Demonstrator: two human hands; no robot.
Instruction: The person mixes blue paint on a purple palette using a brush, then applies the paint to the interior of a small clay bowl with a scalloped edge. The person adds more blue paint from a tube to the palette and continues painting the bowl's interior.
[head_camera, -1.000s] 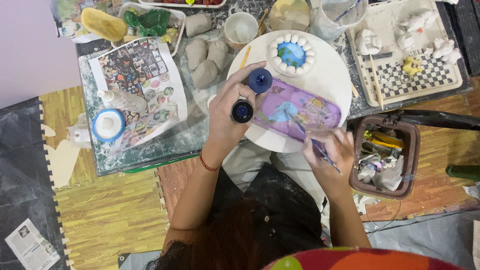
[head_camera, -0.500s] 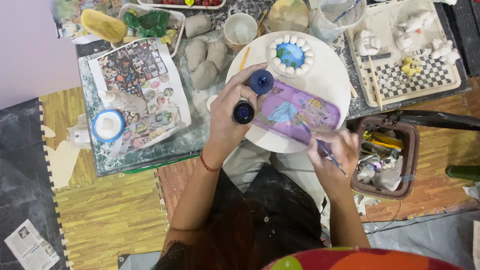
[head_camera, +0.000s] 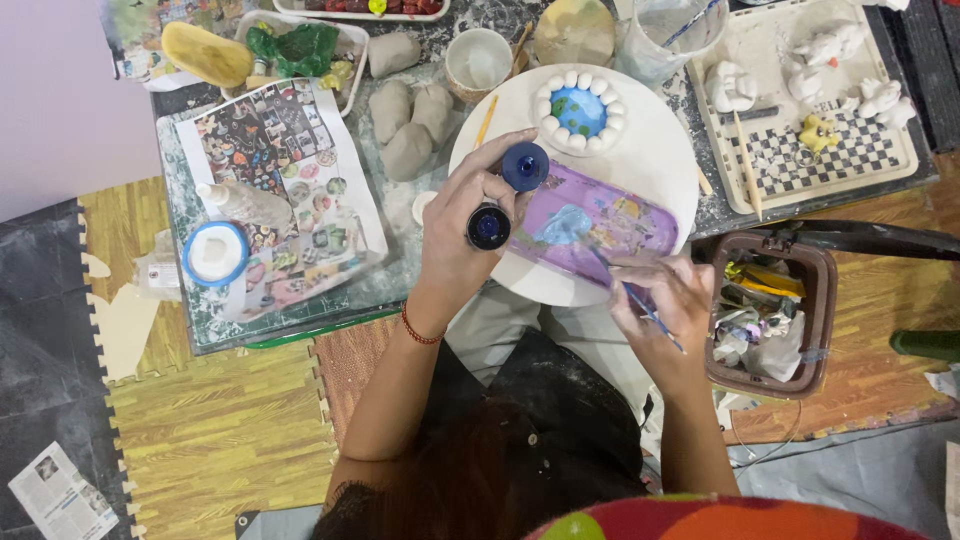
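Head view: right hand (head_camera: 665, 300), seemingly pinching paintbrush (head_camera: 640, 300).

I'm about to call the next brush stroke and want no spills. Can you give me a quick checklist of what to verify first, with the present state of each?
1. Left hand has a firm hold on the open paint bottle: ok, fingers wrap round it.
2. Bottle cap accounted for: ok, dark blue, at the fingertips of the same hand.
3. Right hand grips the brush: ok.
4. Brush tip reaches the blue paint on the purple palette: ok, the tip sits at the blue patch.
5. Palette rests fully on the round white board: ok.
6. Paint left in the bottle: cannot tell, the opening just looks dark.
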